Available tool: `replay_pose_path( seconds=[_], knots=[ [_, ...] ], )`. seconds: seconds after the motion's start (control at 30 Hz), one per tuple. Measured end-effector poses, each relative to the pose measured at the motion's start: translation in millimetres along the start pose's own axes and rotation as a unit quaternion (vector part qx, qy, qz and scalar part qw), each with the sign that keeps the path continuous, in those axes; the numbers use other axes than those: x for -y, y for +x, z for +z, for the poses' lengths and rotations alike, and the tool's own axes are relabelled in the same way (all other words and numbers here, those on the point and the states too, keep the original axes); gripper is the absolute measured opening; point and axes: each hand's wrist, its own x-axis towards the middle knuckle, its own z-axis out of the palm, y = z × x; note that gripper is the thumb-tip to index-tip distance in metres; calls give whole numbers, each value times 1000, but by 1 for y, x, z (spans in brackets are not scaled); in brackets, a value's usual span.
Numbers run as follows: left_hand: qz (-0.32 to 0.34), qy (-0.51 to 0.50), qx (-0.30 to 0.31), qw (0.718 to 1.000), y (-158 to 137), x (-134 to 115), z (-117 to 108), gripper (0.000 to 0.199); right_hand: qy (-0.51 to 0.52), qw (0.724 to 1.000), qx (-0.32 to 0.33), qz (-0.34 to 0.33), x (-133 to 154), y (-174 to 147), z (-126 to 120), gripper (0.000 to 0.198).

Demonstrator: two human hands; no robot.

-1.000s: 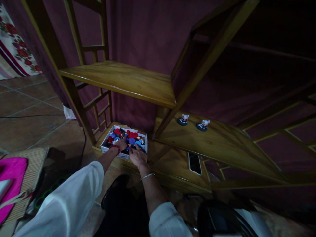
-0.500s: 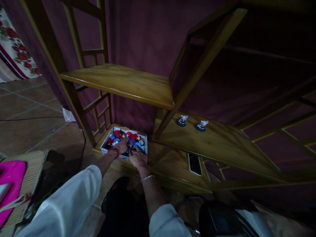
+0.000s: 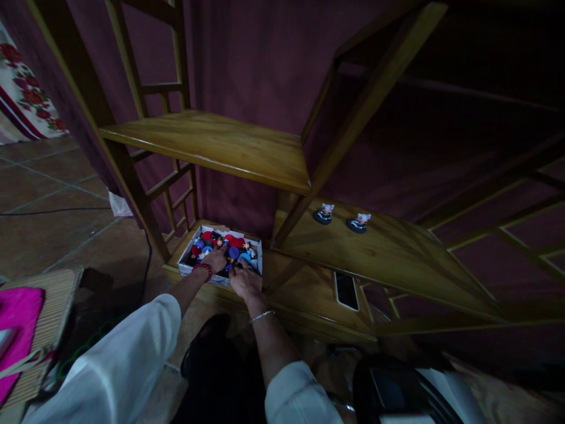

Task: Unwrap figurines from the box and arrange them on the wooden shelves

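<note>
A white cardboard box full of small figurines sits on the low shelf at the left. The figurines show red, blue and black parts and lie crowded together. My left hand, with a red beaded bracelet, reaches over the front edge of the box, fingers stretched out onto the figurines near its middle. Beside it my right hand, with a silver bracelet, reaches over the front right part, its fingers apart among the figurines. Neither hand visibly holds a piece, though the fingertips are partly hidden.
Two small figurines on dark round bases, one left of the other, stand on the wooden shelf to the right. A phone lies on the lower board. An upper shelf overhangs the box. A black cable crosses the floor.
The view has shifted slightly. Both hands stay in the box, with only a slight finger movement among the figurines.
</note>
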Motion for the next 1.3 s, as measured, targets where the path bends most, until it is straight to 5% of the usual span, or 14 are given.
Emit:
replay_pose_path(
  seconds=[0.73, 1.3],
  knots=[
    [-37, -106, 37, 993, 6, -1, -8, 41, 4, 1000, 9, 13, 1, 2, 0, 46],
    [-27, -129, -27, 991, -3, -3, -13, 42, -11, 1000, -5, 6, -1, 2, 4, 41]
  ],
)
